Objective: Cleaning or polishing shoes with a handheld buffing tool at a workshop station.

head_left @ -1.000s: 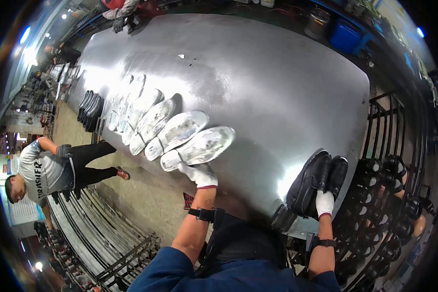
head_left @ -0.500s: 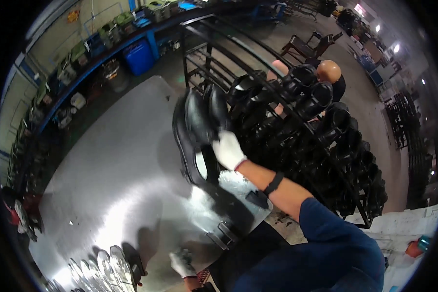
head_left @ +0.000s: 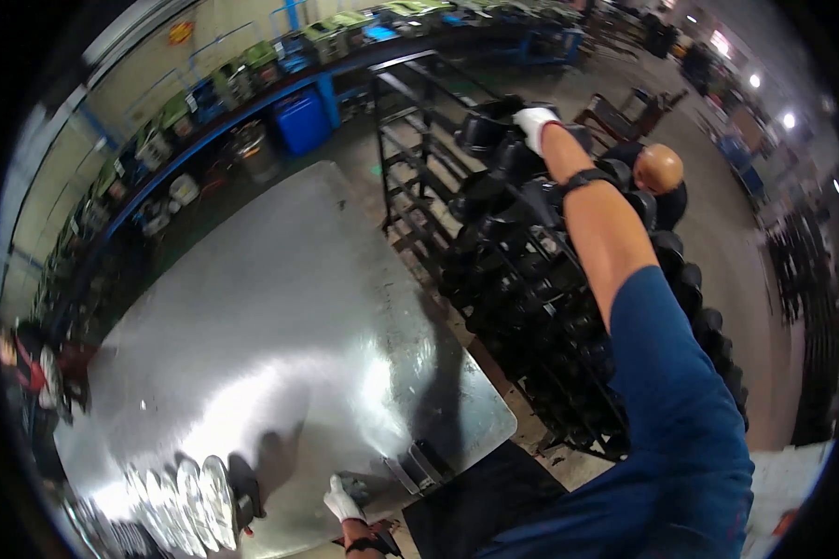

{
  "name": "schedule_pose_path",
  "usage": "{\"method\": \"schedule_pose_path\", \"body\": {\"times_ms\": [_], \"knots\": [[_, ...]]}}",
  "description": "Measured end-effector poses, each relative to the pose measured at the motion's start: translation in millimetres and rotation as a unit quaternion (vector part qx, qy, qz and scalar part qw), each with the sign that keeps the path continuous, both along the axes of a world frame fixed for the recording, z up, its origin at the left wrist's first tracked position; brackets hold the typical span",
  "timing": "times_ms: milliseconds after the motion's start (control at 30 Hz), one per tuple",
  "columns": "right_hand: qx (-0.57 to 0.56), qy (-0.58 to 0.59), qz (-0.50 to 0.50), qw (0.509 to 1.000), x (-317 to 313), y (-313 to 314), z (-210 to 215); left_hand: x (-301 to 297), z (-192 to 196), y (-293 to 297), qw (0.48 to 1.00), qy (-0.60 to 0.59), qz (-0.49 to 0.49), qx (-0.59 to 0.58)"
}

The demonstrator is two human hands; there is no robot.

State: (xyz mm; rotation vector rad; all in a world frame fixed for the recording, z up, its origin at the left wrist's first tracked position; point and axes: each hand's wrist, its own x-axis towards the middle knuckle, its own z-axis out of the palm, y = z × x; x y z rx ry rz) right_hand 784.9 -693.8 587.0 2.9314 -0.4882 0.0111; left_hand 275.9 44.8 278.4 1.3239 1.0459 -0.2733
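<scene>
Racking step, as I judge it. My right hand [head_left: 535, 125], in a white glove, reaches up to the top of the black rack [head_left: 531, 279] and closes on a dark shoe [head_left: 494, 130] there; the exact grip I cannot tell. Shoe looks black and glossy, among many alike. My left hand [head_left: 342, 503] rests, fingers loosely curled, at the metal table [head_left: 280, 326] edge, holding nothing. Next move calls for seating the shoe squarely before letting go.
</scene>
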Motion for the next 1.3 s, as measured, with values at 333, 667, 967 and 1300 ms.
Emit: {"method": "schedule_pose_path", "body": {"times_ms": [333, 667, 967, 1300], "knots": [[0.49, -0.192, 0.301, 0.795, -246.3, 342.9, -177.4, -25.8, -5.0, 39.9, 0.992, -0.018, 0.009, 0.125], [0.251, 0.197, 0.377, 0.869, -484.0, 548.8, -262.0, -113.7, 23.5, 15.4, 0.942, -0.102, -0.241, 0.212], [0.136, 0.268, 0.415, 0.859, -392.7, 539.8, -352.6, -504.9, -31.5, 57.4, 0.924, 0.347, 0.084, 0.135], [0.104, 0.438, 0.448, 0.772, -377.5, 557.3, -347.5, -677.6, -18.1, -110.0, 0.782, 0.422, 0.35, 0.296]]}}
